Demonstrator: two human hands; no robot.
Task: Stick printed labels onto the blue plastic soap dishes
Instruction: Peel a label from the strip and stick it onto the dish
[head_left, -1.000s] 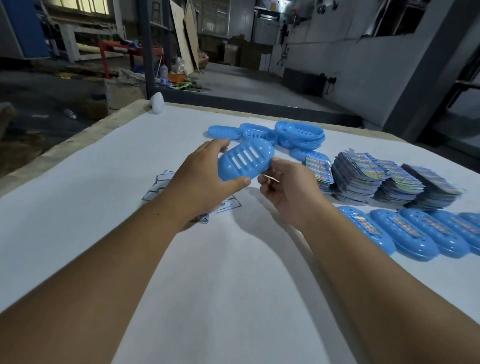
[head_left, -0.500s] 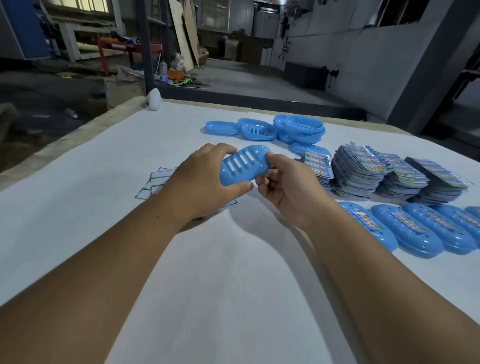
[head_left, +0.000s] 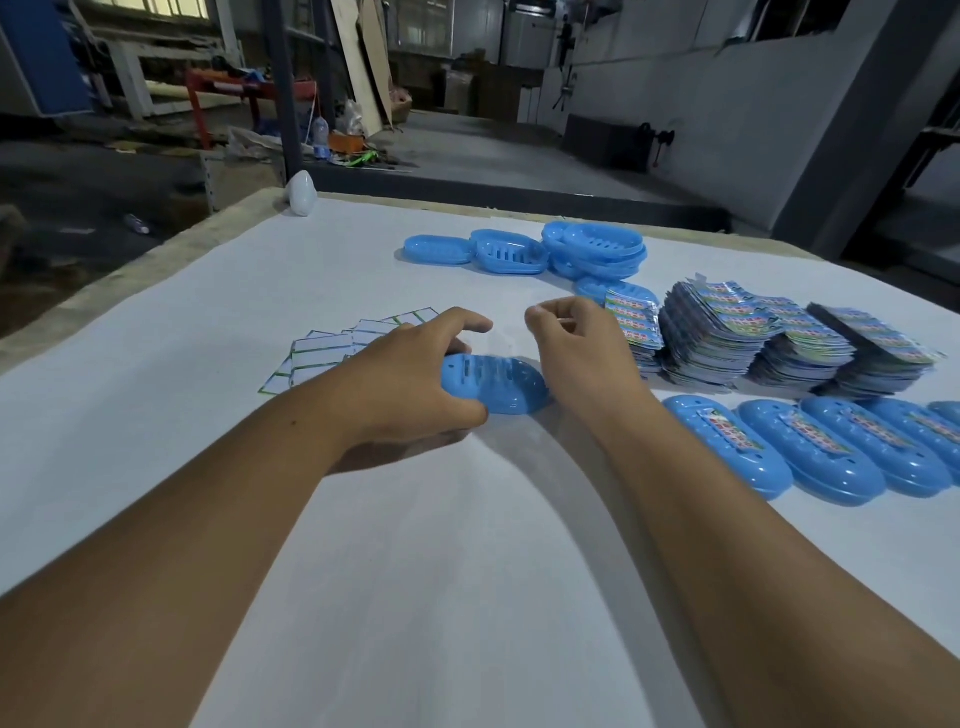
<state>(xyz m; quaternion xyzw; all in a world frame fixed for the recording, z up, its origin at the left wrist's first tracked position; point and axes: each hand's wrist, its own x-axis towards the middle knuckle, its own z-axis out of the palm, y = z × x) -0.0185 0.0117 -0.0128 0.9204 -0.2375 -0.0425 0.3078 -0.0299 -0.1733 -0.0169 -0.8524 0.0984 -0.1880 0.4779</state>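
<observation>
- Worktop (head_left: 415, 571): covered in white sheeting, carrying all items noted below.
- Dish (head_left: 493, 384): blue, slotted, lying upside down on the worktop between the two hands, near centre. No label visible on it.
- Left hand (head_left: 410, 384): grasps the dish's left end, thumb at the near edge, fingers (head_left: 462, 319) arched over the far side.
- Right hand (head_left: 576, 353): raised just right of the dish, fingers curled inward with tips drawn together. Whether they pinch a label cannot be told; contact with the dish cannot be confirmed.
- Backing sheets (head_left: 332, 353): white, green-edged, fanned out on the worktop behind the left hand, partly hidden by it.
- Label stacks (head_left: 727, 332): several tall piles of printed labels in a row, right of the right hand.
- Labelled dishes (head_left: 810, 457): a row lying upside down at the right edge, nearer than the stacks, each with a printed label on top.
- Bare dishes (head_left: 592, 249): nested and loose, at the far side of the worktop.
- White object (head_left: 301, 193): at the far left corner; nature unclear.
</observation>
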